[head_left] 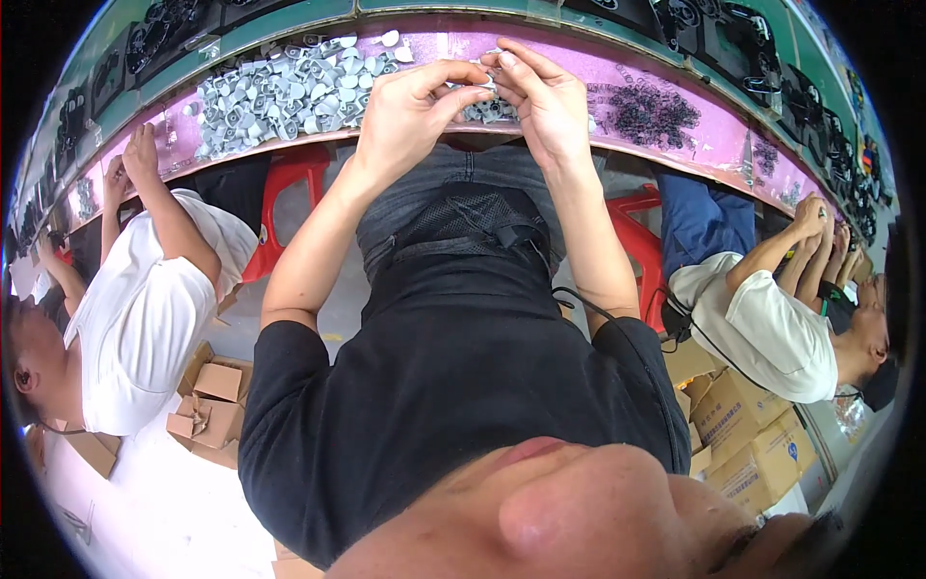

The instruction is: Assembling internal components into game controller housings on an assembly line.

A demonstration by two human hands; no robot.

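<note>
Over the pink tabletop (439, 39), my two hands meet in front of me. My left hand (410, 111) is closed, pinching a small light grey plastic part (490, 85) between thumb and forefinger. Right against it, my right hand (552, 106) has its thumb and fingertips pressed together at the part; what lies between them is too small and covered to tell. A heap of similar grey plastic parts (289, 96) spreads to the left of my hands. Below my fingers lies a smaller group of greyish pieces (490, 112), partly hidden by the hands.
Small black wiry pieces (656, 114) lie in a pile to the right. Behind the pink surface runs a green conveyor (772, 24) bearing black moulded parts. Co-workers in light shirts sit at either side, near red stools (294, 188). Cardboard boxes (748, 434) stand on the floor.
</note>
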